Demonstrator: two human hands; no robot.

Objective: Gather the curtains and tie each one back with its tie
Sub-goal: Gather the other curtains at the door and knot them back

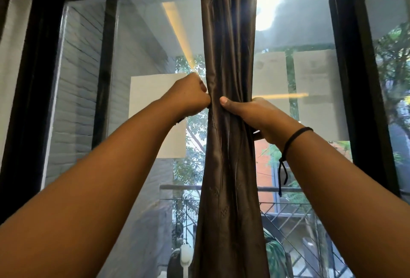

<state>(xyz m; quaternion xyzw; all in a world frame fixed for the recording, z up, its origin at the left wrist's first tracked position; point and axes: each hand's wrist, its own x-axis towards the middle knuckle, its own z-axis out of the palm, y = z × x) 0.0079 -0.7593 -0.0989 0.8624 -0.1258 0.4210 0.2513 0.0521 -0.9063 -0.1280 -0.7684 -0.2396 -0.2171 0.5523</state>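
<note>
Both arms reached forward. The left hand [190,95] was fisted against the left edge of the curtain [229,144], gripping it. The right hand [250,114] wrapped the bunched folds from the right, thumb across the front; a black cord [288,142] circled its wrist. The curtain hung gathered before the window [144,55]. No tie could be made out.

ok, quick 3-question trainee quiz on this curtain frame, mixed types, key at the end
1. True or false: the curtain is spread across the whole window.
2. Which wrist carries the black cord bracelet? A) left B) right C) neither
3. Fill in: the left hand and right hand squeeze the curtain from ____ sides.

Key: 1 false, it is bunched into a narrow column; 2 B; 3 opposite.
</note>
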